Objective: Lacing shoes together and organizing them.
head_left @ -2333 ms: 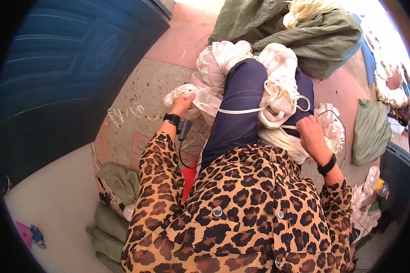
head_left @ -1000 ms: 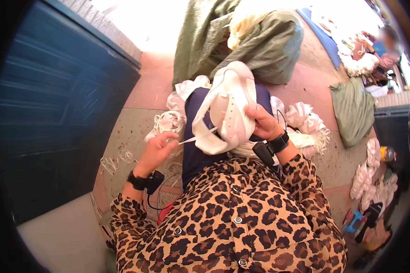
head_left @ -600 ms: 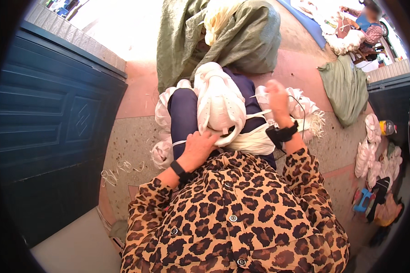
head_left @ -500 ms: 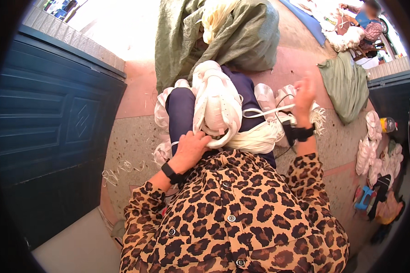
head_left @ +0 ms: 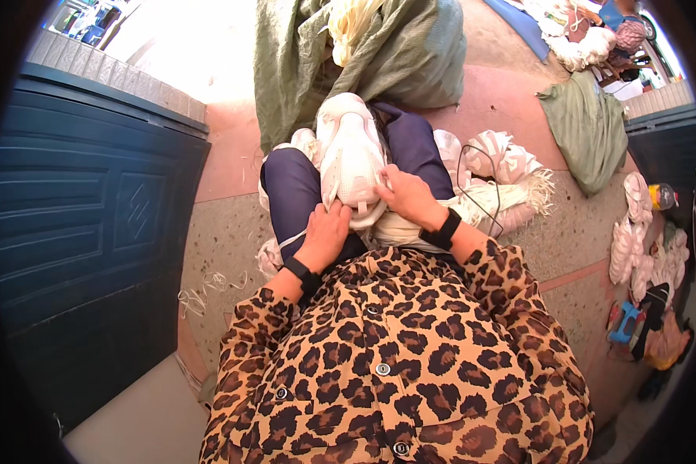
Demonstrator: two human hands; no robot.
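A white sneaker (head_left: pixel 351 151) lies across my lap, its toe pointing away from me and its opening towards me. My left hand (head_left: pixel 326 234) grips the near left edge of the sneaker's opening with bent fingers. At the right edge of that opening, my right hand (head_left: pixel 410 193) has its thumb and fingers pinched together. What sits between those fingertips is too small to make out. A bundle of cream-white shoelaces (head_left: pixel 472 209) rests over my right thigh, partly under my right forearm. Both wrists wear black bands.
A large green woven sack (head_left: pixel 410 69) with pale laces (head_left: pixel 348 31) stands ahead. White shoes (head_left: pixel 503 155) lie right of my legs, with a thin black cord nearby. More shoes (head_left: pixel 626 247) lie far right. A blue door (head_left: pixel 93 185) stands left. Another person (head_left: pixel 630 35) sits at far right.
My right hand has come back from the right, where it held a white lace stretched from the sneaker, to the sneaker's edge. My left hand stays at the opening.
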